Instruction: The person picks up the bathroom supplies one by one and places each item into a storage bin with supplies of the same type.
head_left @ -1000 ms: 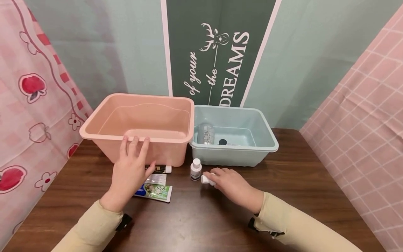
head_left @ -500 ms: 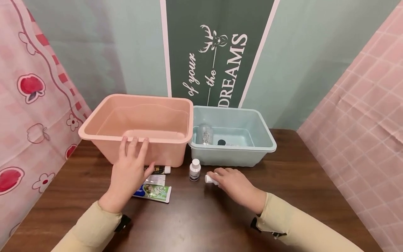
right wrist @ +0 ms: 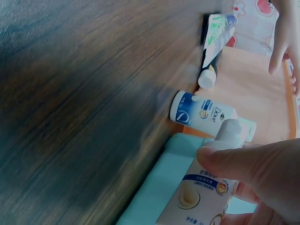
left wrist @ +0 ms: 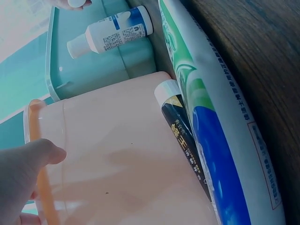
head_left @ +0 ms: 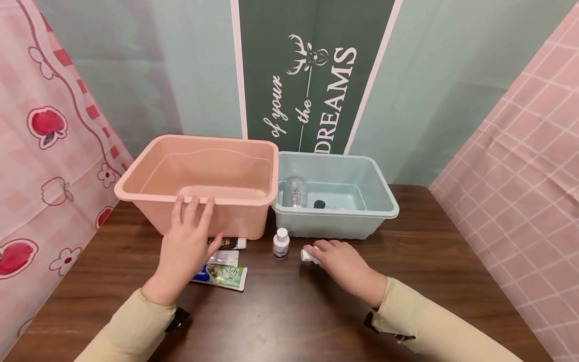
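My right hand [head_left: 344, 264] holds a small white bottle [right wrist: 197, 187] with a blue band, its cap pointing left, low over the table. In the right wrist view the thumb presses along the bottle's neck. My left hand [head_left: 183, 251] rests its outstretched fingertips on the front rim of the pink bin [head_left: 244, 221]. A second white bottle [head_left: 280, 245], labelled Dove, stands upright between the hands. Beneath the left hand lie a black tube [head_left: 231, 244], a whitish tube [head_left: 226, 258] and a green, blue and white tube [head_left: 223, 276], all partly hidden by the hand.
A light blue bin [head_left: 334, 226] stands right of the pink one. Inside it lie a clear bottle [head_left: 296, 192] and something with a round black end [head_left: 319, 204]. Printed cloths hang behind and on both sides of the wooden table [head_left: 271, 322].
My right hand has shifted slightly to the right with the white bottle, widening the gap to the standing bottle. The left hand has stayed on the pink bin's rim.
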A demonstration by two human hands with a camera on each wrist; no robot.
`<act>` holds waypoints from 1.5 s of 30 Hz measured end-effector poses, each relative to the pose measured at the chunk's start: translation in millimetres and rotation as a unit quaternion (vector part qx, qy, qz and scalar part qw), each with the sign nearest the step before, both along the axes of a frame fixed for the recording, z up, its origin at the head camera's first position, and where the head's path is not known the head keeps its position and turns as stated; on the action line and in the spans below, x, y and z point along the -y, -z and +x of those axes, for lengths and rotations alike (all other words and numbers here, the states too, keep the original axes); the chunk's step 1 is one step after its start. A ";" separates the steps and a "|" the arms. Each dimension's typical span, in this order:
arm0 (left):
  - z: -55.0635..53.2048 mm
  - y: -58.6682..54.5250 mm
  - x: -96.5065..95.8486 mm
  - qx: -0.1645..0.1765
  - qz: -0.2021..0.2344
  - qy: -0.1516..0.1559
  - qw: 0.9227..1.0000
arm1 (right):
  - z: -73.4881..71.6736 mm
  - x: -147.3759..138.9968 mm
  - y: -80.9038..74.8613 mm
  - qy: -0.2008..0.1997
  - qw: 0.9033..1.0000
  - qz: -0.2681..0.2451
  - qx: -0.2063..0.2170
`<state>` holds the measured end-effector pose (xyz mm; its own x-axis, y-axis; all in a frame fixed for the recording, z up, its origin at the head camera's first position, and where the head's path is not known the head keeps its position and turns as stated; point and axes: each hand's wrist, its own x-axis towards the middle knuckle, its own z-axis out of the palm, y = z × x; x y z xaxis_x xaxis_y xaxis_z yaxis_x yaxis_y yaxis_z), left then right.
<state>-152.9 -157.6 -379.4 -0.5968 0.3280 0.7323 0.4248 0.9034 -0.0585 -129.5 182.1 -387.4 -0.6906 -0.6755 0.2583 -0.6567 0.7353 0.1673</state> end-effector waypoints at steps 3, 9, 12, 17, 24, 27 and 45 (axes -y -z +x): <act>0.9 0.3 -0.1 -0.001 0.001 0.000 1.000 | -0.5 -3.0 -0.2 0.002 1.000 0.001 0.002; 0.4 -0.6 -1.2 -0.009 0.005 0.001 1.000 | -0.6 -9.0 -1.5 0.006 1.000 0.000 0.005; 0.3 -1.2 -1.6 -0.006 0.005 0.001 1.000 | -0.4 -11.1 -0.9 0.006 1.000 -0.006 0.002; 0.6 -1.4 -1.6 -0.002 0.005 0.001 1.000 | 0.1 -14.4 0.3 0.005 1.000 -0.019 -0.023; 0.9 -1.0 -0.9 -0.003 0.007 0.002 1.000 | 1.6 -18.3 -0.3 0.000 0.997 -0.038 -0.060; 0.8 -0.8 -0.7 -0.005 0.007 0.002 1.000 | 2.1 -20.0 -1.0 0.001 0.997 -0.041 -0.063; 0.1 -0.1 -0.9 -0.006 0.008 0.002 1.000 | 3.4 -31.5 -15.0 0.011 0.995 -0.058 -0.081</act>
